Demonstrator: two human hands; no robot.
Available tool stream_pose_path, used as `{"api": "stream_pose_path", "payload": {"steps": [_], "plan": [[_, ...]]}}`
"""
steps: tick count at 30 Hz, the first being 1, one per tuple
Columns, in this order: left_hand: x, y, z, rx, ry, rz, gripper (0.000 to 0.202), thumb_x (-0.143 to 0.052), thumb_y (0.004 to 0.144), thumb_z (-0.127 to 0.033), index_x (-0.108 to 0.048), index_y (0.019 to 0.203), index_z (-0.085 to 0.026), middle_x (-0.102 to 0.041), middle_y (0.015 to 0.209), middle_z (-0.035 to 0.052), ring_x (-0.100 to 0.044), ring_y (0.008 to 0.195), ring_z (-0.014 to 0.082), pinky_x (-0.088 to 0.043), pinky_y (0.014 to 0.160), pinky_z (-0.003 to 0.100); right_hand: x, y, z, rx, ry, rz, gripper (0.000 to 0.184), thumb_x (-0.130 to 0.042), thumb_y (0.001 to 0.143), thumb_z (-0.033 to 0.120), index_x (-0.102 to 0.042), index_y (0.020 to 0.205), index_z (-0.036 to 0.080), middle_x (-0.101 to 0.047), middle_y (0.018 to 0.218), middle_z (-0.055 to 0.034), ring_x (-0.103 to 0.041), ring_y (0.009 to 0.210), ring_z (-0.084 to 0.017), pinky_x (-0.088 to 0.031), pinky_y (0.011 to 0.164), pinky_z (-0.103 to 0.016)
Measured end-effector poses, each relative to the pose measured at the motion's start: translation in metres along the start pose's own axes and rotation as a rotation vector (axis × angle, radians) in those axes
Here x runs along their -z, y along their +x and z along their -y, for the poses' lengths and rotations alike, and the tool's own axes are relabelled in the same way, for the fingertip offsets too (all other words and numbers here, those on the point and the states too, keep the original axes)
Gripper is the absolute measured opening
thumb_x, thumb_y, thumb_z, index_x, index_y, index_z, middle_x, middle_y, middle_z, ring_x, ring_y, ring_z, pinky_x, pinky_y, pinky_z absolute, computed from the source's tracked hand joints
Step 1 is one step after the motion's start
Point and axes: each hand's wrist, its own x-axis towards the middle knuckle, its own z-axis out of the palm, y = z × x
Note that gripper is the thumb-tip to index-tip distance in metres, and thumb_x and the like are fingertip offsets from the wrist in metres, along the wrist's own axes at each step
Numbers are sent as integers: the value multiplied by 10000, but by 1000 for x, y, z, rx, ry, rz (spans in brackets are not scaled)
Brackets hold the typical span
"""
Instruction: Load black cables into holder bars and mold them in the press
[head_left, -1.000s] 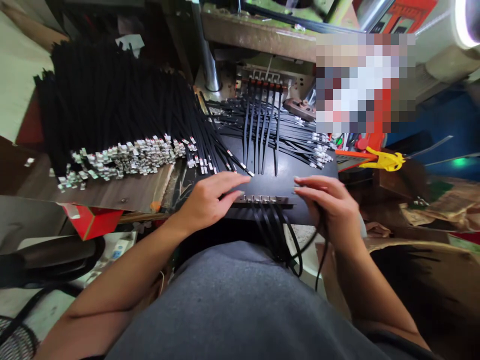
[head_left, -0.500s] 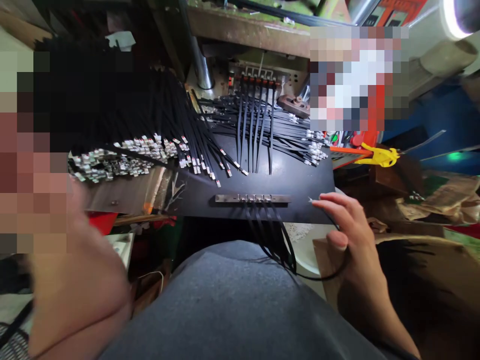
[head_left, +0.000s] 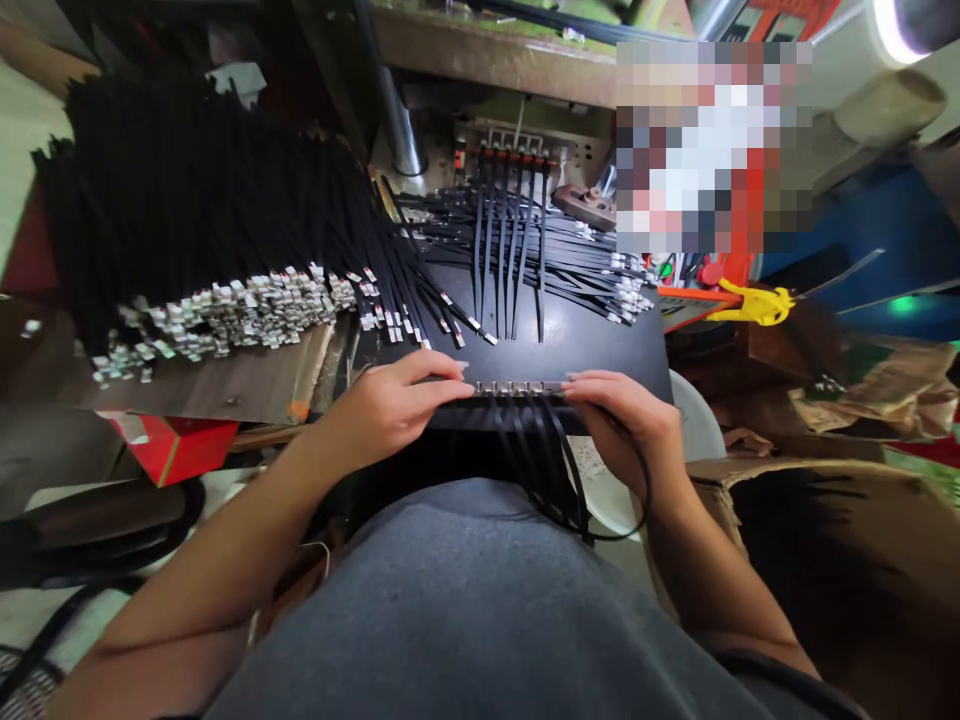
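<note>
A narrow metal bar (head_left: 517, 388) lies near the front edge of a black plate (head_left: 592, 345), with several black straps (head_left: 536, 450) clipped in it and hanging down over my lap. My left hand (head_left: 394, 405) rests at the bar's left end, fingers stretched flat along it. My right hand (head_left: 619, 420) is at the bar's right end, fingers curled, with a black strap looping under the palm. Further back, several straps (head_left: 510, 250) run from a machine's clamp row (head_left: 514, 155) onto the plate.
A big heap of black straps with metal end clips (head_left: 225, 310) fills the left on a brown board (head_left: 240, 385). More loose straps (head_left: 600, 275) lie right of centre. A yellow and orange tool (head_left: 742, 300) sits at the right. A red box (head_left: 176, 445) is below the board.
My left hand has come back from the far left onto the bar's left end. My right hand has moved left from the plate's corner to the bar's right end.
</note>
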Motion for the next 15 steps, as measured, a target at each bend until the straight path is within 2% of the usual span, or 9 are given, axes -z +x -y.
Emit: {"api": "stream_pose_path", "payload": {"steps": [2,5,7,9,12,15], "plan": [[-15,2,2,1,-77,-8,226,-531,935,-75,-688,1060,-178,-712,1068,51,-648,1151,203,-561,1023,379,-2,4,-3,38,-6,26,168,-566,941,125,-676,992,241,-729,1011,-20,-694,956,-173,-575,881,-340],[-24,0,2,168,-176,-143,133,-604,903,-110,-704,920,-195,-751,973,8,-674,1116,198,-578,1001,357,-4,8,-6,160,-80,93,195,-523,943,109,-658,1044,207,-727,1029,-59,-693,992,-204,-580,899,-384],[-30,0,0,246,-217,-192,132,-627,881,-118,-721,916,-206,-757,994,0,-692,1078,188,-588,974,332,-4,10,-5,259,-158,126,207,-501,939,93,-647,1060,177,-724,1025,-91,-687,1012,-236,-578,901,-418],[-37,1,0,275,-245,-199,178,-630,865,-114,-737,960,-220,-757,1012,-7,-711,1025,176,-567,1010,348,-4,12,-4,303,-182,145,211,-477,942,81,-637,1051,162,-720,1004,-105,-689,983,-241,-584,875,-418],[-49,4,2,334,-284,-201,204,-621,854,-114,-753,954,-234,-760,992,-17,-722,987,171,-542,1047,382,-6,12,-7,230,-128,158,201,-482,945,88,-631,1043,180,-705,1002,-92,-674,981,-216,-586,874,-390],[-52,4,4,387,-319,-187,186,-626,837,-126,-762,905,-232,-764,950,-15,-731,955,181,-534,1056,418,-10,9,-18,141,-117,143,203,-528,935,133,-626,1097,206,-676,1038,-90,-641,1022,-230,-577,890,-414]]}}
